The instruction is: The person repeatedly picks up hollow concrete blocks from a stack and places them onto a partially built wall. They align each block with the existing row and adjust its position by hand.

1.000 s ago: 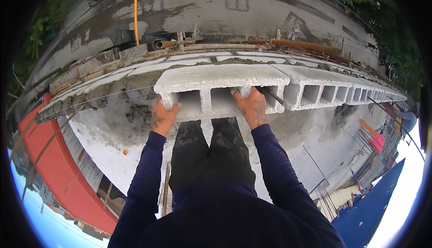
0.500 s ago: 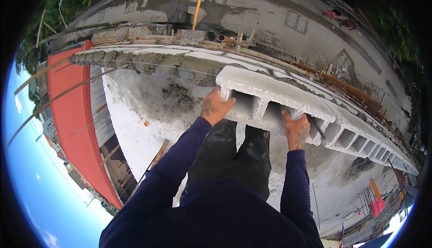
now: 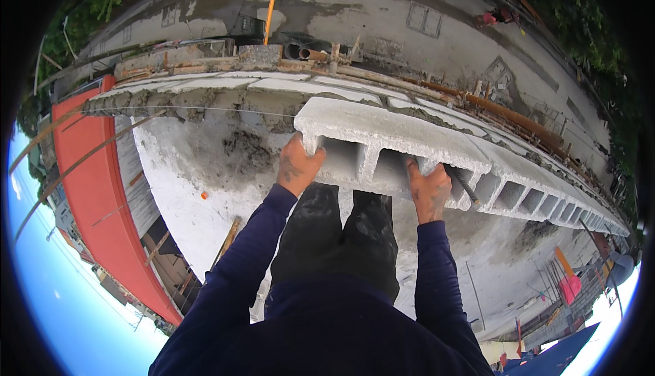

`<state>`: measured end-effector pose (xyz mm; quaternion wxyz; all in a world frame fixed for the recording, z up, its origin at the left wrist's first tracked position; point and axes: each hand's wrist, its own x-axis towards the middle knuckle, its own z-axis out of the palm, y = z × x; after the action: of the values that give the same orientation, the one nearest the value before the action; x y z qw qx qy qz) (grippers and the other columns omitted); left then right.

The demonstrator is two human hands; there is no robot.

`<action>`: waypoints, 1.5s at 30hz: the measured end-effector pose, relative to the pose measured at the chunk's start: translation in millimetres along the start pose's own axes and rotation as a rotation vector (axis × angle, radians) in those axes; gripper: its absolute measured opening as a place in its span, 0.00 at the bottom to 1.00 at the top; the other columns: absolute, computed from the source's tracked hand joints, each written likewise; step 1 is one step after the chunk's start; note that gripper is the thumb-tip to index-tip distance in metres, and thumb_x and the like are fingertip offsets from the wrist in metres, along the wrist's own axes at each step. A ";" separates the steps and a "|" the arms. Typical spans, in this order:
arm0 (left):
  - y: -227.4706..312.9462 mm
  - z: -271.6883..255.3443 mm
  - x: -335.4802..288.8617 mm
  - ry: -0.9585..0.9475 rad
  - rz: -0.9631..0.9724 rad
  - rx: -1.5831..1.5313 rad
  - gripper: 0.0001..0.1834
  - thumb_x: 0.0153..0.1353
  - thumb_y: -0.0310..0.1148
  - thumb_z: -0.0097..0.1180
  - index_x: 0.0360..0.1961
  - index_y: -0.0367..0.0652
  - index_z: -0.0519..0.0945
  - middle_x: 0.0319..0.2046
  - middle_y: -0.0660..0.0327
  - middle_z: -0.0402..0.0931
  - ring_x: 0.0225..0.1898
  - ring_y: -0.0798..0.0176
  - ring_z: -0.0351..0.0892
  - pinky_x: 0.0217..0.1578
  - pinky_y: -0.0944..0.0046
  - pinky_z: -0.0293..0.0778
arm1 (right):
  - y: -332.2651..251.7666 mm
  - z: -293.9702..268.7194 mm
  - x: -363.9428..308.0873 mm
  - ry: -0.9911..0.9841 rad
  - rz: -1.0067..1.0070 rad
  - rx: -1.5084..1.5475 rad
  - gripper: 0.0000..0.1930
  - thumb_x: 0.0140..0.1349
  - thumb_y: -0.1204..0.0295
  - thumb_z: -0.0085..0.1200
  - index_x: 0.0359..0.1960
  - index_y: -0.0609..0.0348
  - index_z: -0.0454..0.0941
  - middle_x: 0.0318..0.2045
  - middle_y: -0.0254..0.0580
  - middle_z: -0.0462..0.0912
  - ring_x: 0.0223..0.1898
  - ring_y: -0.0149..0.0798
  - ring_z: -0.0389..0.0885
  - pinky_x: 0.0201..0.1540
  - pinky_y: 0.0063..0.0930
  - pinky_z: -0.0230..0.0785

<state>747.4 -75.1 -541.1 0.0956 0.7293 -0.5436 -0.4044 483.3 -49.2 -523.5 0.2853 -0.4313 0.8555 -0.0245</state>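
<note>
Head view shows a hollow block [image 3: 385,129] at the left end of a block row [image 3: 524,171], the left hand [image 3: 300,164] gripping its outer end, the right hand [image 3: 430,190] clasping it farther right.

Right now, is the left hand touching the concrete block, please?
Touching. The head view shows it: the left hand wraps around the left end of the concrete block, with no gap between skin and block.
</note>
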 end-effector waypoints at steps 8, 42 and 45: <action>11.3 -7.7 0.4 -0.001 -0.012 0.018 0.19 0.45 0.35 0.58 0.34 0.29 0.73 0.29 0.38 0.75 0.36 0.37 0.74 0.38 0.49 0.70 | -6.0 -6.4 -0.8 -0.008 -0.029 0.024 0.24 0.44 0.58 0.64 0.19 0.73 0.71 0.16 0.61 0.75 0.22 0.58 0.78 0.28 0.41 0.70; 6.7 -9.9 13.3 -0.175 -0.070 0.105 0.27 0.47 0.39 0.58 0.42 0.27 0.71 0.41 0.39 0.74 0.46 0.39 0.72 0.48 0.50 0.67 | -6.7 -0.9 -0.5 0.038 -0.010 -0.091 0.24 0.46 0.54 0.60 0.25 0.69 0.75 0.24 0.62 0.79 0.30 0.59 0.80 0.37 0.44 0.72; 3.0 -12.2 14.0 -0.199 -0.056 0.107 0.34 0.47 0.45 0.61 0.48 0.27 0.69 0.45 0.38 0.72 0.49 0.40 0.71 0.51 0.51 0.66 | -5.3 -6.8 -5.2 -0.008 -0.038 -0.100 0.27 0.48 0.50 0.58 0.29 0.68 0.75 0.24 0.61 0.80 0.31 0.58 0.80 0.37 0.44 0.72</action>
<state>754.9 -92.1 -538.1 -0.0093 0.7045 -0.5504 -0.4478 486.1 -50.1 -513.8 0.2664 -0.4612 0.8462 0.0148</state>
